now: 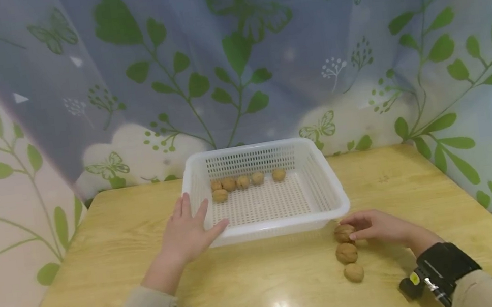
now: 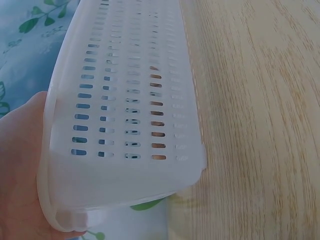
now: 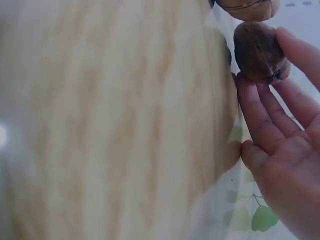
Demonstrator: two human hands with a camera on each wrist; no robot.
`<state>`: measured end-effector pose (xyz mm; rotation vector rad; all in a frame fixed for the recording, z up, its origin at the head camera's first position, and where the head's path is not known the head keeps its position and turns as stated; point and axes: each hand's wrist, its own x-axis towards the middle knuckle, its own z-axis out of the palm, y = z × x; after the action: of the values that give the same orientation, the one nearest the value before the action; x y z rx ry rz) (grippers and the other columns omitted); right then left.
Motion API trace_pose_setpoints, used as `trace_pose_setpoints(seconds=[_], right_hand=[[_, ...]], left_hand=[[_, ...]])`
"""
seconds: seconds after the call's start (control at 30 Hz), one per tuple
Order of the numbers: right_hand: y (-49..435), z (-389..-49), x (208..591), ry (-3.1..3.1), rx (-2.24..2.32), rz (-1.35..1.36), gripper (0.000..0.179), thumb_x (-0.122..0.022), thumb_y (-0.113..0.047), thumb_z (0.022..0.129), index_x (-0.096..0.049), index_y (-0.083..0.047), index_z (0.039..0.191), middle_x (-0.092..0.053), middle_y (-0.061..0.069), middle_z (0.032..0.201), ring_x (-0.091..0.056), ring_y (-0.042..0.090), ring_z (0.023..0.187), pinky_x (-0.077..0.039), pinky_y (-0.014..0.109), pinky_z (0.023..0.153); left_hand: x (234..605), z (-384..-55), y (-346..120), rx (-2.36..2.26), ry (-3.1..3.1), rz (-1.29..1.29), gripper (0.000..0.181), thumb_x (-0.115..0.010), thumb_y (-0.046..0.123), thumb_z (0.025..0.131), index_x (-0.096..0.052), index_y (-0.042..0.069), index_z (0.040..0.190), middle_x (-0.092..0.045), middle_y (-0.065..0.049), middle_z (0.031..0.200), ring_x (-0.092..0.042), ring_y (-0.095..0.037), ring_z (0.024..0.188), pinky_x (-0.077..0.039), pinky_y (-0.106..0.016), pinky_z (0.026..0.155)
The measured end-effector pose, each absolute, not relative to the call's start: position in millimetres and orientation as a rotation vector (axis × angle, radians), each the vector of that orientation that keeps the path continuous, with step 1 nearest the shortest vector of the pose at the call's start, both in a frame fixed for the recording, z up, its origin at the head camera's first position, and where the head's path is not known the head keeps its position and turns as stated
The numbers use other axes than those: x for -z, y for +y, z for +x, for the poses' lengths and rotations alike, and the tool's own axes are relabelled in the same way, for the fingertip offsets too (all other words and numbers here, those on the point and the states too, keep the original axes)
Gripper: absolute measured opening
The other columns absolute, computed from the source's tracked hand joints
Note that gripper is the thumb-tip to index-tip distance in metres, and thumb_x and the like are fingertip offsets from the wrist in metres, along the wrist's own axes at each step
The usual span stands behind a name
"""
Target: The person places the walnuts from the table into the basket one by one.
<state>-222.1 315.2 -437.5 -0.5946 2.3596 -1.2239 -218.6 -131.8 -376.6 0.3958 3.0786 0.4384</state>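
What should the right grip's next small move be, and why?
Probably lifting the walnut over the near side of the white basket: the right grip pinches it just outside, and other walnuts lie inside.

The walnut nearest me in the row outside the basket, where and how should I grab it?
Probably pinch that walnut across its left and right sides, coming from the right: it is rounded, both those sides are free, and the next walnut crowds its far side.
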Motion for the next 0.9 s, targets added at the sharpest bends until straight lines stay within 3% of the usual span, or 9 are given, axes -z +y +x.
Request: trace_pose_setpoints(seconds=[0.13,0.33,0.67,0.9], right_hand=[[319,-219,435,2.433,1.250,-0.480,0.046,-0.061,-0.022,0.091,-0.052,0.000,0.129,-0.052,0.021,0.130,-0.045,0.041,0.120,-0.036,0.054,0.096],[323,-214,418,2.509,1.293,-0.389,0.049,-0.060,-0.027,0.092,-0.049,-0.001,0.133,-0.046,0.024,0.135,-0.043,0.043,0.121,-0.042,0.050,0.093],[330,-210,382,2.673,1.358,-0.322,0.054,-0.053,-0.030,0.096,-0.040,0.001,0.138,-0.048,0.021,0.133,-0.044,0.036,0.121,-0.039,0.050,0.095],[321,-215,362,2.720,1.434,-0.257,0.060,-0.051,-0.034,0.096,-0.034,0.003,0.141,-0.041,0.026,0.137,-0.038,0.040,0.125,-0.032,0.059,0.096]], left_hand=[[380,-218,-130,-0.443,3.080,0.397,0.090,-0.028,0.074,0.086,-0.030,0.007,0.146,0.000,-0.031,0.150,-0.001,-0.046,0.137,-0.018,-0.061,0.104],[384,-221,-132,-0.412,3.100,0.390,0.092,-0.025,0.076,0.084,-0.031,0.007,0.146,-0.002,-0.032,0.149,-0.003,-0.047,0.136,-0.020,-0.061,0.103],[379,-221,-131,-0.425,3.106,0.392,0.091,-0.027,0.074,0.085,-0.031,0.007,0.146,-0.002,-0.032,0.149,-0.004,-0.047,0.136,-0.021,-0.061,0.103],[381,-217,-130,-0.444,3.115,0.397,0.087,-0.032,0.071,0.087,-0.033,0.006,0.145,-0.004,-0.032,0.149,-0.005,-0.047,0.136,-0.022,-0.062,0.102]])
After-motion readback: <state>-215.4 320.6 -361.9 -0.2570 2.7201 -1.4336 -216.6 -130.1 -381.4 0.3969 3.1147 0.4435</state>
